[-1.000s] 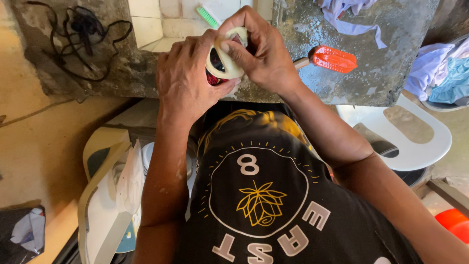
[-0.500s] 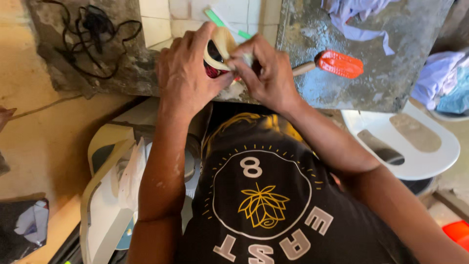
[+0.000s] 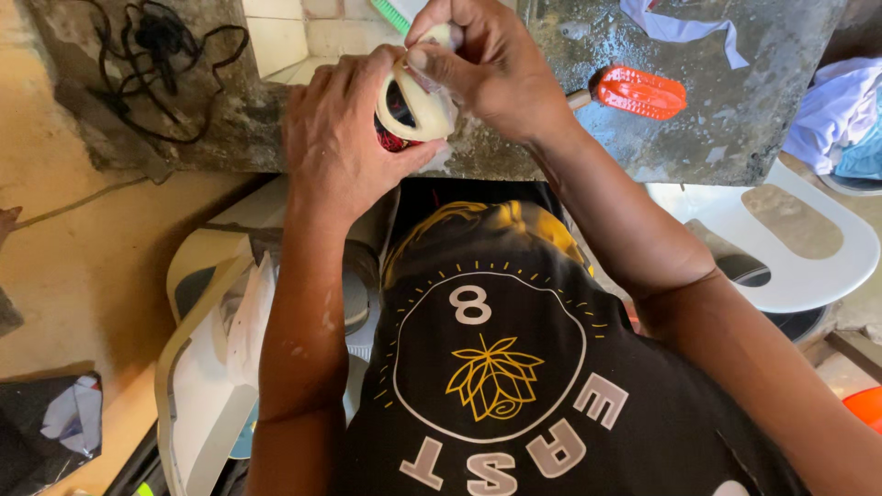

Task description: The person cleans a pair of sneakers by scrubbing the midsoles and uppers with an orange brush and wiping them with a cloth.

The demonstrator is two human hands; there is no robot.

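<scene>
A cream shoe point(image 3: 413, 106) is being gripped by the left hand point(image 3: 340, 138), fingers closed round it, above the near edge of the concrete counter point(image 3: 735, 119). Its far end is being pinched by the right hand point(image 3: 491, 64). An orange brush point(image 3: 638, 92) is lying to the right.

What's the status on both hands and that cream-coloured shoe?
Left hand gripping cream shoe from the side. Right hand pressing fingers on its upper edge. Orange brush lying apart on wet concrete slab, nothing blocking.

light: soft, even daylight | shadows: faint | glare: wet sheen on concrete slab point(image 3: 698, 119) | focus: sharp | edges: wide-angle stretch
</scene>
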